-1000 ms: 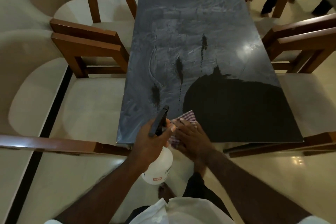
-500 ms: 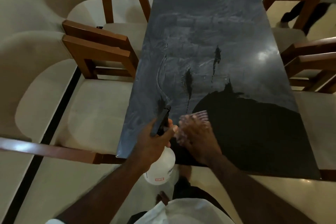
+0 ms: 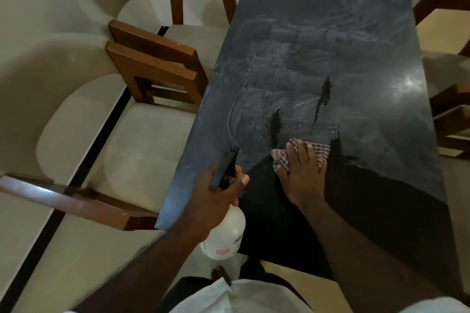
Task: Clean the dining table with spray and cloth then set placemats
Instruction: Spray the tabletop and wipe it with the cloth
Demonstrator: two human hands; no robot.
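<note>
Cloth [image 3: 319, 148] on the wet table [image 3: 330, 46], right hand [image 3: 302, 173] grip spread flat on it; left hand [image 3: 213, 198] grip wrapped round the bottle [image 3: 223, 234] at the table's near edge.

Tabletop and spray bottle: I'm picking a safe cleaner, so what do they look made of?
The dark grey rectangular tabletop looks like polished stone, possibly glass: glossy, mirroring a lamp glare and showing wet wipe streaks. The white round spray bottle seems milky, matt plastic; its trigger head is black, probably plastic too.
</note>
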